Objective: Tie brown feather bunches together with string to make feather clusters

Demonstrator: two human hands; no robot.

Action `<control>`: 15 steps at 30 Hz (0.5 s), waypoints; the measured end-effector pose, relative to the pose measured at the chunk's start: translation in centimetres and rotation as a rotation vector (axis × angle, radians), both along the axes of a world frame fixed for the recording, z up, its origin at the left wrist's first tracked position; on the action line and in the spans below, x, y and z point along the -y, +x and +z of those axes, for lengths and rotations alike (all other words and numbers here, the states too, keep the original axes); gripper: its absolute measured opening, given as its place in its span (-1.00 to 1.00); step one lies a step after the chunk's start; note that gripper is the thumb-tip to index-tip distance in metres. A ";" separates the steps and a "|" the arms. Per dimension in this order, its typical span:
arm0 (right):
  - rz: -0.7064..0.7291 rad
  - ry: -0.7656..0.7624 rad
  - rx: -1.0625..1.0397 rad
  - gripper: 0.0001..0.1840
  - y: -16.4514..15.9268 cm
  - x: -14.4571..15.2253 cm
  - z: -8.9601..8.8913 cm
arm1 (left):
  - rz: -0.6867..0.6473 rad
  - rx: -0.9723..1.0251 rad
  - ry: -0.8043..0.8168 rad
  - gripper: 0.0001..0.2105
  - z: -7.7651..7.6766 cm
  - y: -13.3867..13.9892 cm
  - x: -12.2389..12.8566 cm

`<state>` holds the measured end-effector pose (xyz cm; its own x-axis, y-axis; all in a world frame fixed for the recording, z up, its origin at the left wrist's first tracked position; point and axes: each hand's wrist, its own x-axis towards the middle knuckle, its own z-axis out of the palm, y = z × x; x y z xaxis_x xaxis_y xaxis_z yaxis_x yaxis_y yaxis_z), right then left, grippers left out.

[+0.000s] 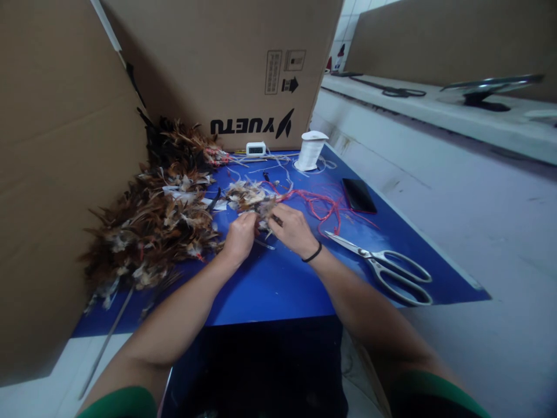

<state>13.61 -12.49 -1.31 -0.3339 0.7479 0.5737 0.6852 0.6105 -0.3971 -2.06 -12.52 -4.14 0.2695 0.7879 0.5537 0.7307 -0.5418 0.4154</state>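
Observation:
My left hand [241, 236] is closed, thumb and fingers pinched at the lower edge of a small tuft of feathers [266, 210]. From the other side my right hand [295, 230], with a black band at the wrist, pinches the same tuft between its fingers. The fingertips nearly meet, so what lies between them is partly hidden. Just beyond is a loose bunch of pale and brown feathers [244, 196] on the blue table top [270, 296]. Red plastic strings [322, 204] lie tangled past my right hand, and large scissors [369, 255] rest to its right.
A big heap of brown feathers [169, 220] covers the left side, against a cardboard panel [56, 174]. Behind stand a cardboard box [226, 64], a small white digital display [256, 149] and a white spool [310, 152]. A dark phone [359, 195] lies near the right edge.

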 end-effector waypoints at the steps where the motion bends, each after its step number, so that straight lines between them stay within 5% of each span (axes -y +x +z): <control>1: -0.001 -0.001 0.000 -0.82 0.0 0.0 0.0 | 0.002 -0.027 0.008 -0.78 0.0 0.0 0.0; 7: 0.045 -0.010 -0.067 -0.83 0.0 -0.1 0.0 | 0.021 -0.086 0.049 -0.79 0.1 -0.2 -0.2; 15: 0.026 -0.250 -0.556 -0.83 1.3 -0.9 1.1 | -0.011 0.113 -0.033 -0.77 -0.4 -0.7 -0.9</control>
